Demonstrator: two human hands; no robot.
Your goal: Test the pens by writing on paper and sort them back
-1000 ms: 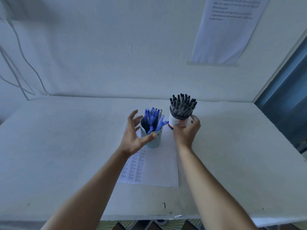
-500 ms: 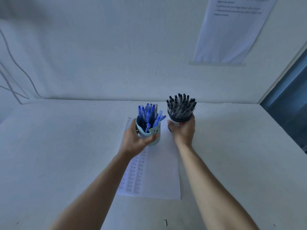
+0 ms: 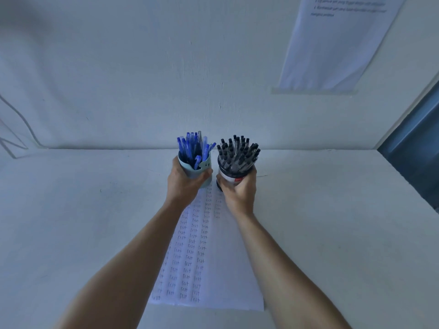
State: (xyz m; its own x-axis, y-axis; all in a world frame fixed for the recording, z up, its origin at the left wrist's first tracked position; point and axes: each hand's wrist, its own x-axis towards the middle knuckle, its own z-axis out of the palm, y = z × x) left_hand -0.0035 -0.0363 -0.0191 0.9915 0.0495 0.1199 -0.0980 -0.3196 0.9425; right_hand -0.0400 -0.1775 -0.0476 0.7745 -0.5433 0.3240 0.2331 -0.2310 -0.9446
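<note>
Left hand [image 3: 183, 186] curls round pale cup [image 3: 202, 171] of blue pens [image 3: 190, 146]; right hand [image 3: 240, 194] round white cup [image 3: 228, 180] of black pens [image 3: 238, 151], both at far end of paper [image 3: 223, 276]. Advice: keep cups upright, grips low, move slowly.

Dim, bluish, even light; faint shadows.
The wide lens bowed the edges; the wall sheet [image 3: 337, 43] above the fingers [image 3: 202, 178] was blurred.

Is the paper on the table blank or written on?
Written on. The paper carries columns of the handwritten word "Test" down its left part, while its right part is bare.
</note>
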